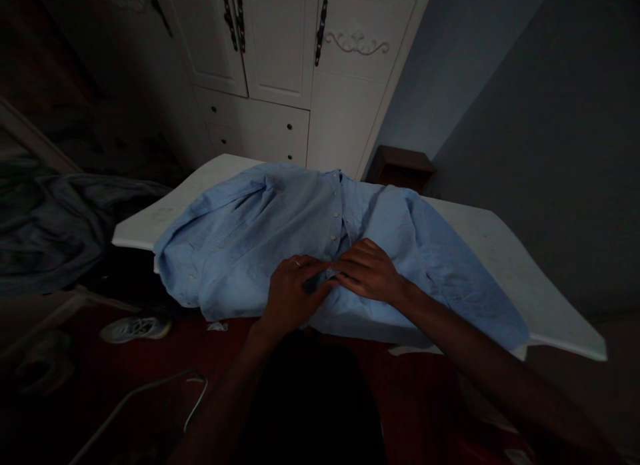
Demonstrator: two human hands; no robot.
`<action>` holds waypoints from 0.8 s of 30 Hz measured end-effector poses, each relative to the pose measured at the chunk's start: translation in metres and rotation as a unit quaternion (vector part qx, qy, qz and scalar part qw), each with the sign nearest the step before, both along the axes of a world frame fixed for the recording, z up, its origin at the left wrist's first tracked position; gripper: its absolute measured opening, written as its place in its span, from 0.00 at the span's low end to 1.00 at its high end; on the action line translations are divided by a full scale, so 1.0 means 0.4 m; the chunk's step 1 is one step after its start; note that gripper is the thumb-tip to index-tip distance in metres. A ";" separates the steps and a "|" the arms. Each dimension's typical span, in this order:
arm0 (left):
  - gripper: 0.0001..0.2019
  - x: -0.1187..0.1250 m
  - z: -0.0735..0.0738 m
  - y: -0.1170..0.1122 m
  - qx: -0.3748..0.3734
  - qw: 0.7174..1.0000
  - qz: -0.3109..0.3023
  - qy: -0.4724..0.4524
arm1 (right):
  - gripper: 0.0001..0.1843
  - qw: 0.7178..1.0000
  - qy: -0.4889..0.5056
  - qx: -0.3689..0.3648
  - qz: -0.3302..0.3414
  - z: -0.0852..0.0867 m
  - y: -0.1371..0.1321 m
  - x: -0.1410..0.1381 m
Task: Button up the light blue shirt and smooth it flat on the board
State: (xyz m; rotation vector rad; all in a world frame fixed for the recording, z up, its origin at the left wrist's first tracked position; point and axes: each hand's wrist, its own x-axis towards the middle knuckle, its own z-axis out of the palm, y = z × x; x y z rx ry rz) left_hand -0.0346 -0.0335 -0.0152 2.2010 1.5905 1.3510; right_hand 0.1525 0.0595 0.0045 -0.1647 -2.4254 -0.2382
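Observation:
A light blue button-up shirt [280, 225] lies spread over a white table [470, 218], its sleeves reaching out to both sides. Down its middle runs a front edge with several pale buttons. My left hand [295, 288], with a ring on one finger, pinches the shirt front low on this edge. Facing it, my right hand [367, 272] closes its fingertips on the same bit of cloth. Both sets of fingertips meet there, and whether a button lies between them is hard to make out.
Behind the table stands a white wardrobe [280, 72] with dark handles. A small brown cabinet [403, 162] is at the back right. Grey cloth [70, 218] is heaped at the left. A shoe [135, 328] and a white hanger [145, 388] lie on the red floor.

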 end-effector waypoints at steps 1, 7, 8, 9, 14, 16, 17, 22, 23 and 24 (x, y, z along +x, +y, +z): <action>0.11 0.004 -0.007 0.004 0.002 1.000 0.014 0.004 | 0.06 1.000 -0.004 -0.005 -0.007 0.000 0.000 -0.001; 0.10 0.021 -0.021 0.007 0.009 0.998 0.051 0.025 | 0.09 0.999 -0.015 -0.042 -0.030 -0.001 0.000 -0.004; 0.10 0.021 -0.019 0.006 0.010 0.998 0.050 0.029 | 0.09 0.998 -0.022 -0.052 -0.029 -0.002 0.001 -0.004; 0.11 0.021 -0.017 0.004 0.011 0.998 0.050 0.034 | 0.10 0.997 -0.027 -0.065 -0.027 -0.003 0.003 -0.004; 0.12 0.020 -0.015 0.002 0.004 0.997 0.055 0.056 | 0.10 0.988 -0.033 -0.148 -0.002 -0.006 0.013 -0.003; 0.13 0.020 -0.015 0.003 -0.002 0.997 0.058 0.055 | 0.11 0.985 -0.039 -0.169 0.002 -0.007 0.016 -0.004; 0.12 0.020 -0.014 0.004 -0.007 0.997 0.057 0.054 | 0.11 0.983 -0.045 -0.178 0.000 -0.007 0.016 -0.004; 0.13 0.018 0.002 0.006 -0.045 0.996 0.043 0.069 | 0.12 0.981 -0.068 -0.180 -0.019 -0.008 0.012 -0.006; 0.13 0.017 0.005 0.006 -0.051 0.995 0.043 0.075 | 0.12 0.982 -0.069 -0.176 -0.021 -0.009 0.011 -0.006; 0.13 0.018 0.007 0.006 -0.055 0.994 0.044 0.080 | 0.12 0.983 -0.070 -0.170 -0.023 -0.010 0.010 -0.006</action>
